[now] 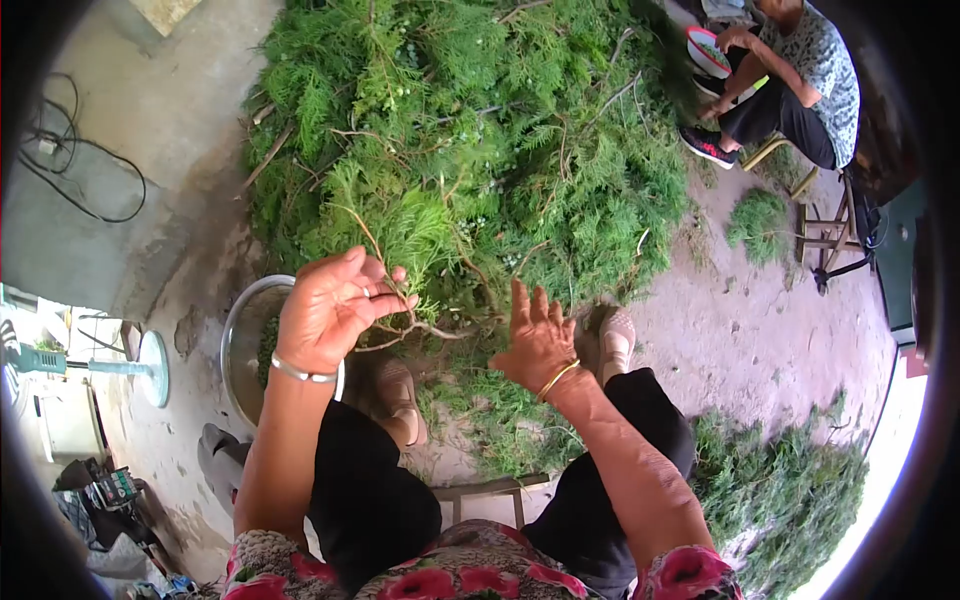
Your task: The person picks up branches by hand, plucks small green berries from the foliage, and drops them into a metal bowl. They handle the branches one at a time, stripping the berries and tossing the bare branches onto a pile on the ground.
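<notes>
Pinched in the fingers of my left hand is a thin, forked branch with feathery green sprigs. A ring and a silver bangle show on that hand and wrist. My right hand hangs to the right of the branch, fingers spread, with nothing visible in it. Beyond both hands rises a large heap of cut evergreen branches. A metal basin stands beside my left forearm, partly hidden by it; some green bits show inside.
Another person sits at the upper right with a red-rimmed bowl. A second pile of greenery lies at lower right. A fan stands at left, and a black cable runs along the floor.
</notes>
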Action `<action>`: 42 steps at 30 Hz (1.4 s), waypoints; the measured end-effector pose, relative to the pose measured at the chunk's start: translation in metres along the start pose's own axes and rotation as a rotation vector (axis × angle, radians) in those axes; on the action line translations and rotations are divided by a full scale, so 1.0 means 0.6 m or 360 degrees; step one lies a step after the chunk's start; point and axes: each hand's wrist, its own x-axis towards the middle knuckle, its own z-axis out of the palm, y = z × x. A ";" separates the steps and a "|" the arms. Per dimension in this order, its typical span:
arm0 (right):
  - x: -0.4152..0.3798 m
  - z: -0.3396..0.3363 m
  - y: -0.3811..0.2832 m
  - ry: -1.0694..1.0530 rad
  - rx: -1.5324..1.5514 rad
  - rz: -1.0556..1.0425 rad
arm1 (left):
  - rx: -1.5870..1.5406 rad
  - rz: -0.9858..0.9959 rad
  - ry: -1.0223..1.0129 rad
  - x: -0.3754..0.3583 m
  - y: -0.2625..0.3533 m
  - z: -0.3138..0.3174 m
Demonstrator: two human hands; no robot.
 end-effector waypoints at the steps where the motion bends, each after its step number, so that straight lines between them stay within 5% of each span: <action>1: -0.005 0.010 -0.005 0.0103 0.0048 0.0001 | -0.0038 0.0016 0.0054 -0.018 0.010 0.020; 5: -0.009 0.039 0.010 0.0710 0.0194 -0.0103 | -0.0163 0.0071 -0.0018 -0.094 0.050 0.089; 8: -0.016 0.030 0.040 0.0693 0.0565 -0.0245 | -0.0238 0.0136 -0.0040 -0.150 0.070 0.121; 9: -0.034 0.022 0.030 0.1136 0.0713 -0.0395 | -0.0196 0.0061 -0.0219 -0.161 0.081 0.118; 10: -0.051 0.018 0.025 0.1147 0.0713 -0.0419 | -0.0189 0.0086 -0.0224 -0.172 0.085 0.123; 14: -0.115 0.017 0.019 0.1122 0.0922 -0.0450 | 0.0085 0.0363 0.0030 -0.222 0.096 0.154; 16: -0.149 0.021 0.017 0.1059 0.0869 -0.0352 | 0.0777 0.0760 0.0343 -0.253 0.102 0.161; 18: -0.178 0.024 0.019 0.1071 0.0915 -0.0355 | 0.0748 0.1022 0.0323 -0.279 0.093 0.149; 22: -0.226 0.035 0.028 0.0903 0.1107 -0.0491 | 0.0557 0.1007 0.0482 -0.345 0.077 0.126; 25: -0.273 0.023 0.028 0.0302 0.1686 -0.0206 | 0.0467 0.0958 0.0627 -0.379 0.052 0.096; 32: -0.332 0.010 0.018 0.0274 0.2563 0.0098 | 0.0563 0.0635 0.0694 -0.416 -0.037 0.063; 36: -0.337 0.007 0.024 0.0147 0.2773 0.0037 | 0.0863 0.0525 0.0478 -0.404 -0.113 0.055; 38: -0.340 0.008 0.022 0.0245 0.2899 0.0112 | 0.0877 0.0226 0.0309 -0.408 -0.126 0.059; 40: -0.352 -0.021 0.017 0.0173 0.2903 0.0092 | 0.0255 0.0182 0.0108 -0.406 -0.142 0.049; 42: -0.349 -0.015 0.032 0.0148 0.2913 0.0157 | 0.0252 0.0201 0.0110 -0.415 -0.132 0.052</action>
